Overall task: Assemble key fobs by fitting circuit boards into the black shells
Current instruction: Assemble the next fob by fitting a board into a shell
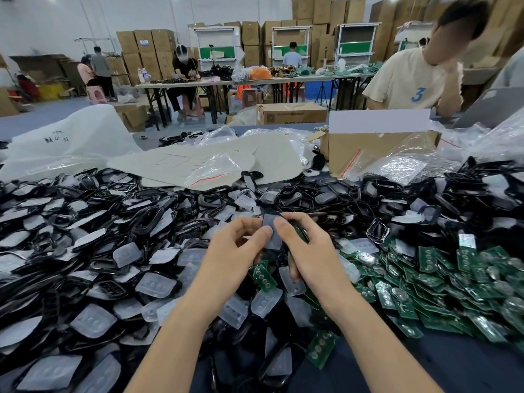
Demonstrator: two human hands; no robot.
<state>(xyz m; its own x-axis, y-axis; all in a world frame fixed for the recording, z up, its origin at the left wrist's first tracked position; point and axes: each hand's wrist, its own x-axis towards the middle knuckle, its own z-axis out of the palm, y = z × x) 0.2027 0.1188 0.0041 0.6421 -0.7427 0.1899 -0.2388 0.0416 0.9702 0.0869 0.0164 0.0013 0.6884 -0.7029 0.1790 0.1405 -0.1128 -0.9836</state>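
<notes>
Above a heap of black shells [85,222], the left hand [235,245] pinches a grey pad [271,232]. The right hand [310,252] touches that pad with its thumb while its fingers curl round a green circuit board [301,234]; more boards [453,279] lie heaped to the right.

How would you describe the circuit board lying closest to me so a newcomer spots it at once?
Start at the big heap of green circuit boards on the right. Just left of the right forearm lies one green board. It sits apart from the heap, nearer the wearer than any other board.
</notes>
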